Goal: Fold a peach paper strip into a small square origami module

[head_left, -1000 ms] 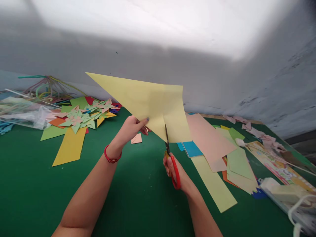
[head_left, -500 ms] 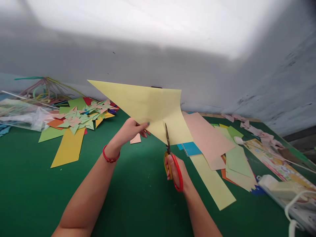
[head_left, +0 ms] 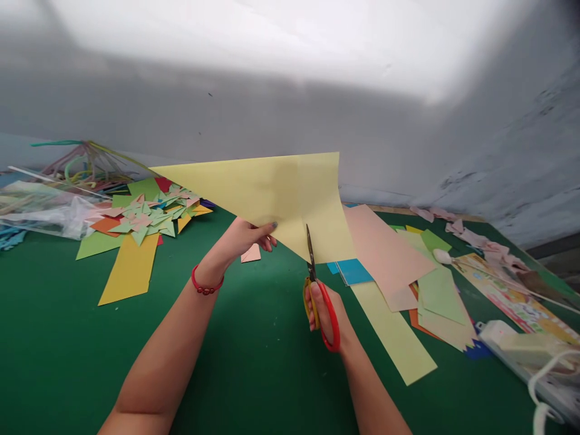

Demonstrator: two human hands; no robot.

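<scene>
A large sheet of pale yellow paper (head_left: 263, 187) is held up above the table, its left end narrowing to a point. My left hand (head_left: 251, 235) pinches its lower edge, thumb in front and fingers behind. In my right hand (head_left: 333, 308) are scissors (head_left: 310, 260) with one red and one yellow handle loop. Their blades point upward and cross the sheet's lower edge, right of my left hand. One blade lies in front of the paper; the other is hidden. Beneath the sheet, a small pink folded paper (head_left: 251, 254) lies on the table.
Folded paper stars (head_left: 149, 214) and coloured paper lie at the left, beside a clear plastic bag (head_left: 54, 211). Pink sheets (head_left: 385, 254), a pale yellow strip (head_left: 394, 332) and green pieces (head_left: 441, 293) lie at the right. A power strip (head_left: 521, 356) with white cables sits on the green table (head_left: 254, 374).
The yellow sheet has tilted, its left point lower and its upper right corner higher. Both hands stay nearly in place, the scissors still at the lower edge. The view has shifted slightly.
</scene>
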